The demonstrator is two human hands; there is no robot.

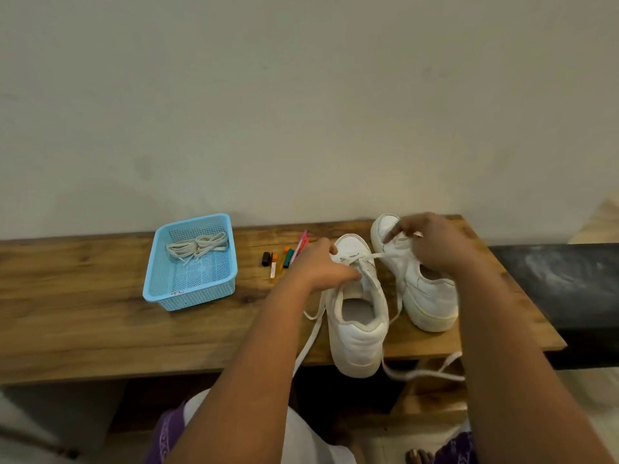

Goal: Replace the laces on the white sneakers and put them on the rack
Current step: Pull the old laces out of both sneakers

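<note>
Two white sneakers stand on the wooden bench. The nearer sneaker points away from me, and its loose white lace hangs over the bench's front edge on both sides. My left hand rests on this sneaker's left side by the eyelets, fingers curled against the upper. My right hand pinches a stretch of the same lace and holds it taut, out to the right above the farther sneaker. A bundle of cream laces lies in a light blue basket at the left.
Several coloured markers lie on the bench between the basket and the sneakers. A plain wall stands right behind the bench. A dark ledge adjoins the bench on the right. My knees and a bare foot show below the front edge.
</note>
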